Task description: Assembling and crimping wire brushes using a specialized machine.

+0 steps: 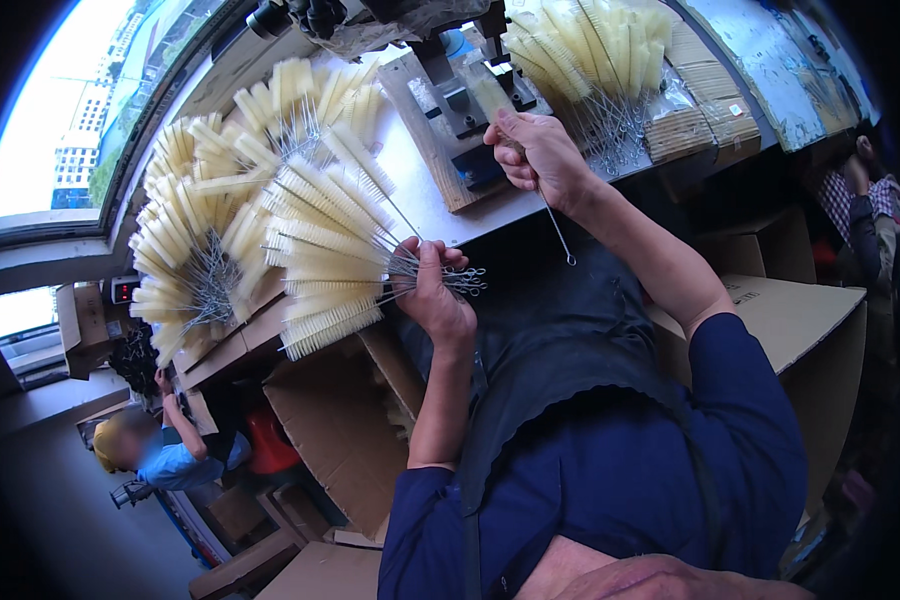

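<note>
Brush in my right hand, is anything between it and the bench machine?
Nothing visible does. The brush overlaps the machine in this view, just past the right hand; the bunch of brushes in the left hand is off to the left. Whether brush and machine touch is unclear.

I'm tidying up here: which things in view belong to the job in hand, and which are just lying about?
Seemingly in use:
brush bunch, in the left hand
single brush, in the right hand
dark metal machine, by the right hand
brush piles either side of it

Apparently just lying about:
open carton, left
large carton, right
small carton, far left
</note>
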Motion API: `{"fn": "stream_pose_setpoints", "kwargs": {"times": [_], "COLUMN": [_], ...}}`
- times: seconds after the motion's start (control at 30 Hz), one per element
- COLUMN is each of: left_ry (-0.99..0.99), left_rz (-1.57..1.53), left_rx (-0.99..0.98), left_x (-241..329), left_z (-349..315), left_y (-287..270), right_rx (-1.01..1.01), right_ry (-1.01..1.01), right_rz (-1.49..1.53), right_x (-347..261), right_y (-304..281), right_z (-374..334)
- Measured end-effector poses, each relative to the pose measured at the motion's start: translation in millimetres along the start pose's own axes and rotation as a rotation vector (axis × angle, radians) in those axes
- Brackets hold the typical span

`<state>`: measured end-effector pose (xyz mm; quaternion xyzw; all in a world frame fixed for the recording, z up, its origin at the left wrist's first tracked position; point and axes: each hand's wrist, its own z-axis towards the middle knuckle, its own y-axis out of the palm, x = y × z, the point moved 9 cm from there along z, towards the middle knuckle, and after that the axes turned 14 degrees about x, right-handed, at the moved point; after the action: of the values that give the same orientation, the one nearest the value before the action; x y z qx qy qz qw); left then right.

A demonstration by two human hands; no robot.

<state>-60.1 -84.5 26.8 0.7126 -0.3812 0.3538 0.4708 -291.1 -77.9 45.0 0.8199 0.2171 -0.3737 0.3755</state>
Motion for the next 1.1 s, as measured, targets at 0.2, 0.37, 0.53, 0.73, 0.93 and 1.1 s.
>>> {"fn": "stream_pose_setpoints", "kwargs": {"times": [0.2, 0.37, 0.53, 0.73, 0.93, 1.1], "left_ry": [-0.004, 0.013, 0.045, 0.193, 0.105, 0.087], "left_rz": [0.001, 0.047, 0.032, 0.106, 0.089, 0.048], "left_rx": [-0.025, -0.043, -0.029, -0.014, -0.099, -0.107], "left_x": [-5, -7, -2, 1, -8, -16], "left_z": [-1, -2, -3, 2, -4, -10], "left_y": [7, 12, 16, 13, 20, 22], "right_rx": [0.035, 0.034, 0.029, 0.034, 0.45, 0.673], "right_ry": [-0.047, -0.013, 0.023, 0.005, -0.773, -1.218], "right_rz": [-0.026, -0.014, 0.03, -0.092, -0.847, -0.823], "right_x": [-16, -20, -26, -35, -135, -141], "right_y": [-19, -22, -22, -33, -80, -62], "right_z": [21, 28, 29, 28, 49, -1]}}
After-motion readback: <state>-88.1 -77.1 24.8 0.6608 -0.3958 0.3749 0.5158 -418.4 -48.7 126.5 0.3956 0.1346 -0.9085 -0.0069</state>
